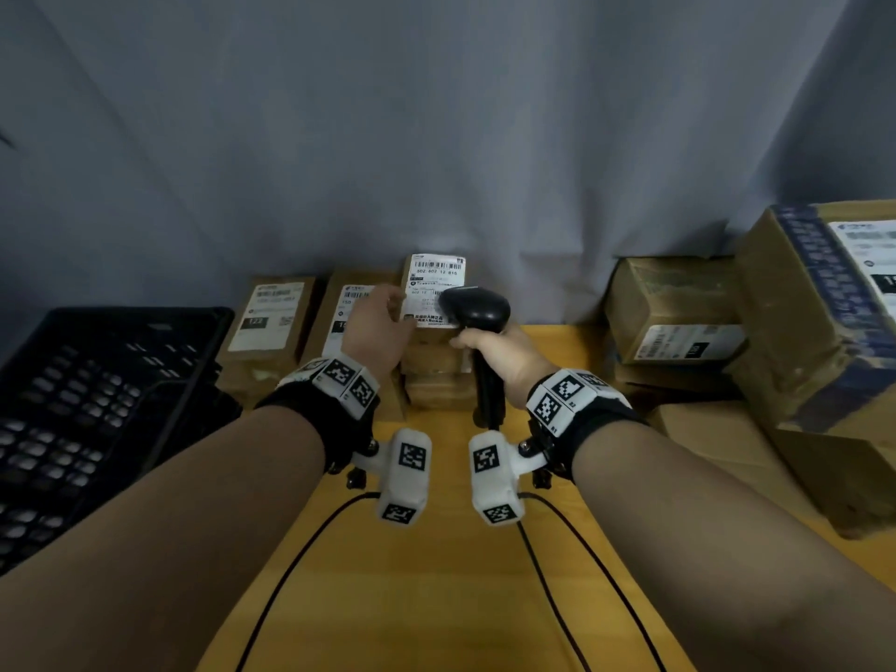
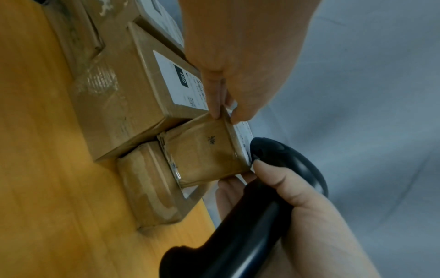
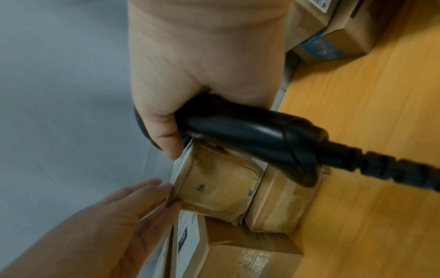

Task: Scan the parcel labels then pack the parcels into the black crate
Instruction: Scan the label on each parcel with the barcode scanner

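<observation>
A small brown parcel (image 1: 433,289) with a white barcode label tops a stack at the back of the table, its label facing me. My left hand (image 1: 398,308) pinches its left edge, thumb on the brown side and fingers on the label side, as the left wrist view shows on the parcel (image 2: 204,148). My right hand (image 1: 477,342) grips the handle of a black barcode scanner (image 1: 477,310). The scanner head sits right over the label's lower right part. In the right wrist view the scanner (image 3: 250,135) crosses above the parcel (image 3: 219,188). The black crate (image 1: 97,380) stands at the left.
Two labelled parcels (image 1: 271,322) (image 1: 346,308) lean between the crate and the stack. More cardboard boxes (image 1: 674,308) and a large box (image 1: 824,322) pile up at the right. The yellow table (image 1: 436,599) carries two black cables (image 1: 300,550). A grey curtain hangs behind.
</observation>
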A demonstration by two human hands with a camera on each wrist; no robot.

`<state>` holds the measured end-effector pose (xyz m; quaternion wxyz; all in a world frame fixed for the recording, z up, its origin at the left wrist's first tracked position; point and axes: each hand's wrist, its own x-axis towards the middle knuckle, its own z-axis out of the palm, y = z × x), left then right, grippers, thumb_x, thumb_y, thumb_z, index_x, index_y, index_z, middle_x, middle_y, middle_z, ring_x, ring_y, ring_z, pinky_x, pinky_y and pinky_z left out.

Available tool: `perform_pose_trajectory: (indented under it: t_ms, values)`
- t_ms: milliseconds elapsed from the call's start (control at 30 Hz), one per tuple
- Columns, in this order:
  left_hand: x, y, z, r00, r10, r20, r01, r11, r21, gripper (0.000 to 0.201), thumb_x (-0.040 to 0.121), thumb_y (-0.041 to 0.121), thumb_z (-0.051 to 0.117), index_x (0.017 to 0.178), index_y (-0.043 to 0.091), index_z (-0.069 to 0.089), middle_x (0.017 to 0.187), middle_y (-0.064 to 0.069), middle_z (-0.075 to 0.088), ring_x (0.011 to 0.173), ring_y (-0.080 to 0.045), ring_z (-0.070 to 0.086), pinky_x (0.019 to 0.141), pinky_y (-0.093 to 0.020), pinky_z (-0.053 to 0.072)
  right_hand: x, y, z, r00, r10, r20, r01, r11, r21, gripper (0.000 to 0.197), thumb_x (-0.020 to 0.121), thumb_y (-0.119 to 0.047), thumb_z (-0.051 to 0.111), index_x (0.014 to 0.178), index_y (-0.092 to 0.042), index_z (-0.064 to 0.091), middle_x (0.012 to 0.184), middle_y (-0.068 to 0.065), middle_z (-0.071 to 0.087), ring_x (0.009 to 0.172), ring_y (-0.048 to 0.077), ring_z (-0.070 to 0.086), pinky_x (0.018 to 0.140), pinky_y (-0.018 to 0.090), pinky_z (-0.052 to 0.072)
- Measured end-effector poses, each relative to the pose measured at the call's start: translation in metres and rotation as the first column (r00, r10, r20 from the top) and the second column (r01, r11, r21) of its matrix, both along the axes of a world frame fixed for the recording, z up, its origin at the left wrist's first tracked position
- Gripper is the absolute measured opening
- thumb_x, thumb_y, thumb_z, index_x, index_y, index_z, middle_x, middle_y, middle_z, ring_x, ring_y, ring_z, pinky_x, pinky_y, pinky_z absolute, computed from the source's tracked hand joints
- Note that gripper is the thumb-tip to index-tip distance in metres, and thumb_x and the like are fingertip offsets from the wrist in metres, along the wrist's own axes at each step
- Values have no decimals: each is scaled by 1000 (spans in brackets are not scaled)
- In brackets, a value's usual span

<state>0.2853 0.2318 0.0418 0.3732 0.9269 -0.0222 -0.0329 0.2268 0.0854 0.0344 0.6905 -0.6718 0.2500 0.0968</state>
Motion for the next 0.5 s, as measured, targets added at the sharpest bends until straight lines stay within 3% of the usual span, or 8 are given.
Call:
perform_pose_trajectory:
  t_ms: [167,233,300,433,500]
  values:
    - [12,7,-1,999,-44,-8,45,992,116,25,91,15,61,115,7,61,117,-9,62,106,-21,58,84,-22,40,7,1,-2,998,56,-15,-56,997,-46,19,79,-17,73,97,-14,65,79,1,63,81,21,59,81,34,49]
    - [13,7,0,998,-60,3,59,989,133,27,90,16,61,116,8,60,123,-11,57,104,-22,58,85,-23,42,6,0,0,1000,27,4,-26,995,-97,23,80,-16,74,101,-13,65,76,1,62,75,19,59,75,31,50]
    - [11,6,1,998,-63,20,60,990,126,29,89,17,62,116,8,60,127,-12,53,103,-21,58,86,-24,42,3,-2,4,999,-4,34,11,983,-185,23,81,-16,73,102,-14,64,74,1,63,69,15,59,66,26,49]
    - [-1,1,15,993,-106,51,104,994,37,29,89,19,62,116,8,61,124,-10,57,111,-22,55,93,-29,45,-10,-14,21,998,-50,35,57,965,-255,12,81,-13,72,92,-13,65,81,6,66,75,22,64,80,39,54]
    - [-9,-6,28,988,-136,76,136,991,2,28,91,18,60,117,8,61,120,-7,60,111,-20,56,93,-27,43,-22,-24,35,997,-70,41,78,967,-242,7,84,-12,69,89,-11,64,77,8,64,67,22,62,75,37,55]
